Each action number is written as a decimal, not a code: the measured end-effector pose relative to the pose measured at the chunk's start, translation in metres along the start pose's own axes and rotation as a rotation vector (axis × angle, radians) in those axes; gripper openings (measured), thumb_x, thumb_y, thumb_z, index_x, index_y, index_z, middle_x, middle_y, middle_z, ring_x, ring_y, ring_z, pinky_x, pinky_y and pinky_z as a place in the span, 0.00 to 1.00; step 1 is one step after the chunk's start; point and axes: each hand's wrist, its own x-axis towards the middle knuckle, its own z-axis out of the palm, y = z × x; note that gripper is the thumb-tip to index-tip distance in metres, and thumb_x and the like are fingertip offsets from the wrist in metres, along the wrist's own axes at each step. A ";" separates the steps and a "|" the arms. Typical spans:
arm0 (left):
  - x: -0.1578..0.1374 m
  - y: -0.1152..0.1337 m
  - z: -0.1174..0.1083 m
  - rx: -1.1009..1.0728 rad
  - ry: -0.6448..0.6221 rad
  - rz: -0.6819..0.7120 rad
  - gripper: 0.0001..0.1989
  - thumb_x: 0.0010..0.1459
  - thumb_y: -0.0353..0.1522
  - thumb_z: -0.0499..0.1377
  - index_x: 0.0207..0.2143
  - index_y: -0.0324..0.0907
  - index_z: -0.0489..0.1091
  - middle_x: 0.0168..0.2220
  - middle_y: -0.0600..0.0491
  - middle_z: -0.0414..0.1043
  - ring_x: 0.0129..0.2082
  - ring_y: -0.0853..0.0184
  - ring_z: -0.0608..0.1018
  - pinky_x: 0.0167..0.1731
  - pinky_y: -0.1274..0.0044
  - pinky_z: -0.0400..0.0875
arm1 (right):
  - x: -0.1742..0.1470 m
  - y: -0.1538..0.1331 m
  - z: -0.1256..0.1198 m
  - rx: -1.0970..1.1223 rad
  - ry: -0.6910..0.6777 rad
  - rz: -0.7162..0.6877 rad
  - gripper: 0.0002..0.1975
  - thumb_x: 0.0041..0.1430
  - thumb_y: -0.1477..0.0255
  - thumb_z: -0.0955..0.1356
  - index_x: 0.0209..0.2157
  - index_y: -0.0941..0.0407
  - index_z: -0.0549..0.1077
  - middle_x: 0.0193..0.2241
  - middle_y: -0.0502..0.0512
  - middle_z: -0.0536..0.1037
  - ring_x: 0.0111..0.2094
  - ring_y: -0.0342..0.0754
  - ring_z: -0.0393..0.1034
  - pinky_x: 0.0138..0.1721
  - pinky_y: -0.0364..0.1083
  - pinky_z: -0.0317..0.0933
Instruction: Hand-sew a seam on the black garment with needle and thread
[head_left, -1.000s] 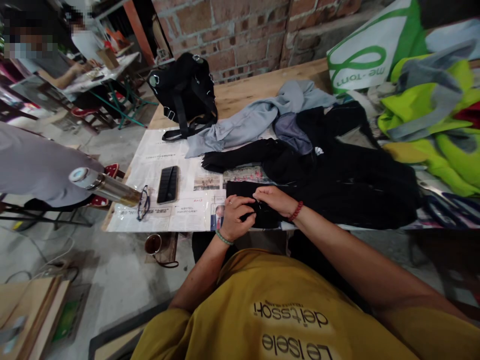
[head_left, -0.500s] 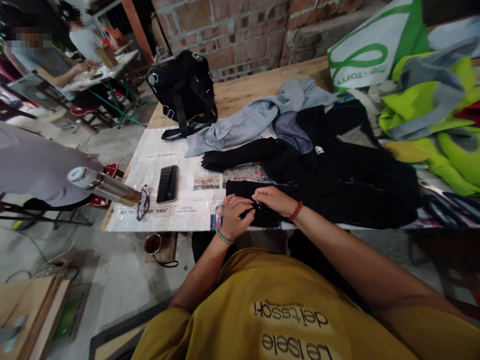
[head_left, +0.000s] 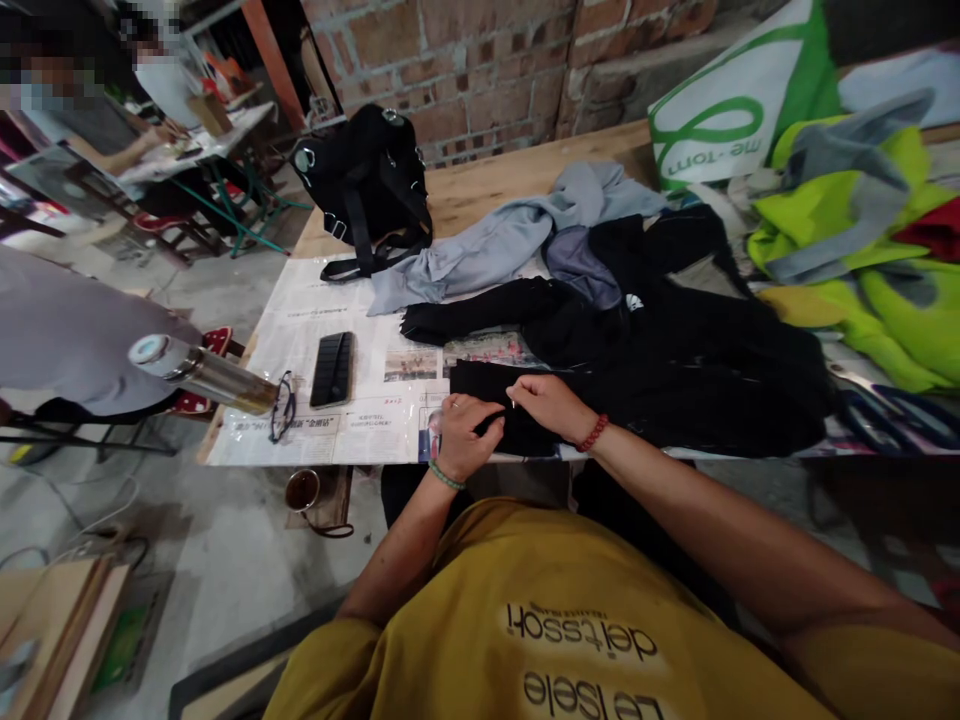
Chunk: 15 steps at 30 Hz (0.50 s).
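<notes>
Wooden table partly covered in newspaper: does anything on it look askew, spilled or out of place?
The transparent, cylindrical, pale-capped bottle looks tilted out over the left edge of the table, though wide-angle distortion may explain that. No spill shows.

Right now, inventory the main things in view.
Spread cloth garment: apparently one, black, front
Rumpled cloth length: one, grey, behind garment
Strapped bag: one, black, far left
Flat rectangular device: one, black, left
Capped bottle: one, brownish, left edge
Framed glasses: one, dark, beside bottle
Metal scissors: count unclear, blue-handled, right
Printed bag: one, white-green, far right
Cloth heap: one, mostly lime, right
Newspaper sheets: count unclear, white, beneath device
Other people: three, greyish tops, left
Left hand: one, green bracelet, on garment
Right hand: one, red bracelet, at garment
</notes>
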 end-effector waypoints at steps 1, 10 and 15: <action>0.000 0.000 0.000 -0.001 -0.009 -0.002 0.05 0.53 0.30 0.58 0.33 0.44 0.73 0.28 0.54 0.75 0.32 0.67 0.74 0.43 0.68 0.62 | -0.002 -0.001 -0.001 0.004 0.014 0.005 0.16 0.49 0.60 0.63 0.16 0.56 0.65 0.14 0.45 0.60 0.20 0.40 0.52 0.24 0.43 0.47; 0.006 0.004 -0.015 -0.020 -0.099 0.036 0.14 0.51 0.34 0.60 0.43 0.45 0.70 0.38 0.51 0.74 0.41 0.63 0.73 0.47 0.68 0.61 | -0.005 -0.012 -0.005 0.180 0.036 0.132 0.14 0.46 0.62 0.64 0.17 0.56 0.67 0.13 0.46 0.62 0.18 0.39 0.52 0.22 0.42 0.46; 0.015 0.002 -0.024 0.027 -0.128 0.071 0.15 0.51 0.34 0.61 0.44 0.46 0.69 0.40 0.52 0.75 0.42 0.64 0.74 0.51 0.67 0.57 | -0.001 -0.016 -0.005 0.122 0.060 0.126 0.14 0.47 0.63 0.63 0.17 0.57 0.68 0.13 0.46 0.61 0.18 0.39 0.52 0.21 0.41 0.46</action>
